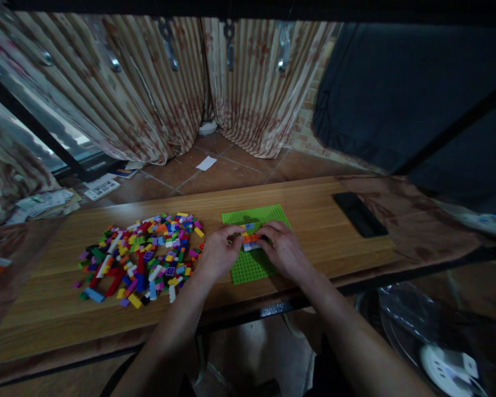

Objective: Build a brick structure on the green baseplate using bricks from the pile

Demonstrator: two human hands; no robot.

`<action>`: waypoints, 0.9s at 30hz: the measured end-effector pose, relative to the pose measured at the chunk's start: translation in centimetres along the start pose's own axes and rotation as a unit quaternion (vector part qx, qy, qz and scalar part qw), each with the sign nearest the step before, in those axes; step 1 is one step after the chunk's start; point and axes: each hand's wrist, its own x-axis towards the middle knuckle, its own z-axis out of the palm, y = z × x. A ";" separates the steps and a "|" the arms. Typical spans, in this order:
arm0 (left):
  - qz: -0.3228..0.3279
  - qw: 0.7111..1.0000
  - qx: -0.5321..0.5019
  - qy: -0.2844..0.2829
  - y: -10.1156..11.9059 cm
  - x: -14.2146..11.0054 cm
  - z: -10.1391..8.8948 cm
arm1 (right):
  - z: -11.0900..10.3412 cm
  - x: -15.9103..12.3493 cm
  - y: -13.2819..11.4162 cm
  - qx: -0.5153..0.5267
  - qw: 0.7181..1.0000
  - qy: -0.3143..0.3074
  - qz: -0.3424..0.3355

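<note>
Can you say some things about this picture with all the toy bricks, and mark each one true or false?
1. The green baseplate is on the wooden tabletop. True.
2. The loose bricks are all one color. False: they are many colors.
3. Orange pieces show between the left hand and right hand. True.
4. The black tray is between the loose bricks and the baseplate. False: the black tray is to the right of the baseplate.

Wood-grain surface | left: loose multicoloured bricks, spread out | middle: green studded baseplate | right: black rectangular object, lying flat
</note>
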 end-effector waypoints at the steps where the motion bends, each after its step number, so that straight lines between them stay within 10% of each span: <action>1: 0.011 1.000 0.016 0.000 0.2 -0.1 0.0 | 0.0 0.0 -0.1 -0.005 1.000 0.001 -0.003; 27: 0.137 0.963 0.229 -0.030 0.3 -1.2 0.4 | 0.1 0.2 -1.0 -0.035 0.999 0.000 -0.029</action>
